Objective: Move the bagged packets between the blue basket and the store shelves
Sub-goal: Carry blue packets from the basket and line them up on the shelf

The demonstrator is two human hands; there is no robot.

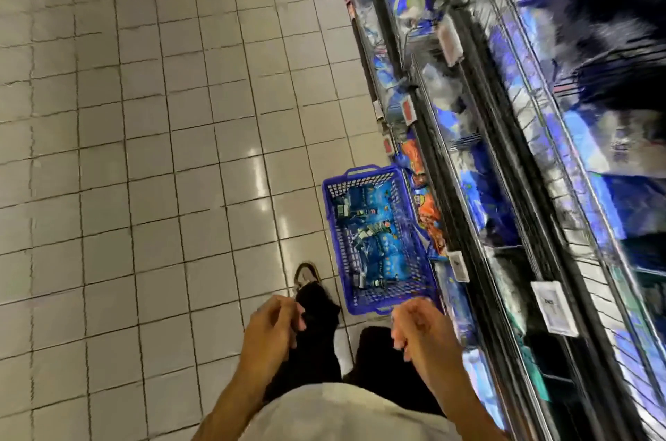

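The basket (378, 238) sits on the floor (144, 152) ahead of me, packets (374, 224) in it, shelves (522, 152) just right.

Head view — steeply down, aisle floor (144, 152)

Bright, even overhead light, with pale streaks of glare on the floor tiles (266, 184) beyond the hands. Heavy motion smear across the shelves (540, 116) to the right. Sharper at centre, bent lines toward the edges from wide-angle distortion.
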